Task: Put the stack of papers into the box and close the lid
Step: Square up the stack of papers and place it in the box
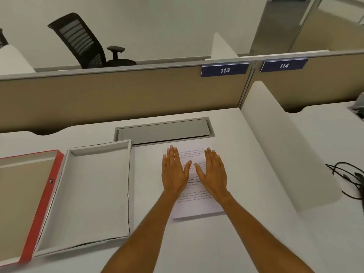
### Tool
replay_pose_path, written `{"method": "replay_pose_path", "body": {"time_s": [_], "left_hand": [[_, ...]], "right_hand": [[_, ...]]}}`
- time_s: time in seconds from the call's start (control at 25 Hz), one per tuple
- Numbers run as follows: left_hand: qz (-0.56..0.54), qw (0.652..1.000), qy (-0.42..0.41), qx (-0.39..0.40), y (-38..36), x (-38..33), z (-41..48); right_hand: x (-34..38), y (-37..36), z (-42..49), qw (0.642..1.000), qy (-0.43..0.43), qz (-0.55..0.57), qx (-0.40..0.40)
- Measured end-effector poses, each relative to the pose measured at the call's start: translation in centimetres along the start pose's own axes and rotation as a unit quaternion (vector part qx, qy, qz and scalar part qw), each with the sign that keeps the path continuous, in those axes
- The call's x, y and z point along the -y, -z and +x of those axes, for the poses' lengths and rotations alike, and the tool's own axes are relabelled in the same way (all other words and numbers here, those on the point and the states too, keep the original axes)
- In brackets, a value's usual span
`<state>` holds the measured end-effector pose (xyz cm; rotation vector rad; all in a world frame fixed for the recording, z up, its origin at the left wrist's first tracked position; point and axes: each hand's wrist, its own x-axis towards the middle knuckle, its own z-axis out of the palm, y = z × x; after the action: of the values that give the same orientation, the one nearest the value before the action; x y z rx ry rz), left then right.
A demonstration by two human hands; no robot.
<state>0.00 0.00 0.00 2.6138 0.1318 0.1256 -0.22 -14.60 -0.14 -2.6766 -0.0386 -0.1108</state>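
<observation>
A stack of printed white papers lies flat on the desk, right of centre. My left hand and my right hand rest palm down on top of it, side by side, fingers spread, gripping nothing. Left of the stack sits an open, empty white box. Its lid, red on the outside and brown inside, lies upturned further left, partly cut off by the frame edge.
A grey cable hatch is set into the white desk just behind the papers. A beige partition bounds the back and a white divider the right. Black cables lie beyond the divider.
</observation>
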Motion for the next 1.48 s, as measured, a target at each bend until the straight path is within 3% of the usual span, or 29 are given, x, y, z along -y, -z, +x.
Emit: {"method": "replay_pose_path", "body": {"time_s": [0.8, 1.0, 1.24, 1.48], "left_hand": [[-0.003, 0.994, 0.111, 0.012, -2.9, 2.2, -1.9], [-0.010, 0.991, 0.134, -0.003, -2.8, 1.9, -2.2], [0.008, 0.973, 0.229, -0.009, -2.0, 0.2, -1.5], [-0.060, 0.931, 0.358, 0.045, -0.6, -1.3, -0.1]], "right_hand": [[-2.3, -1.2, -1.2, 0.990, -0.106, 0.081, 0.042], [-2.3, -0.8, -0.9, 0.978, -0.155, 0.138, 0.007], [-1.8, -0.4, 0.0, 0.963, -0.234, 0.133, -0.009], [-1.0, 0.4, 1.1, 0.947, -0.300, 0.106, 0.045]]}}
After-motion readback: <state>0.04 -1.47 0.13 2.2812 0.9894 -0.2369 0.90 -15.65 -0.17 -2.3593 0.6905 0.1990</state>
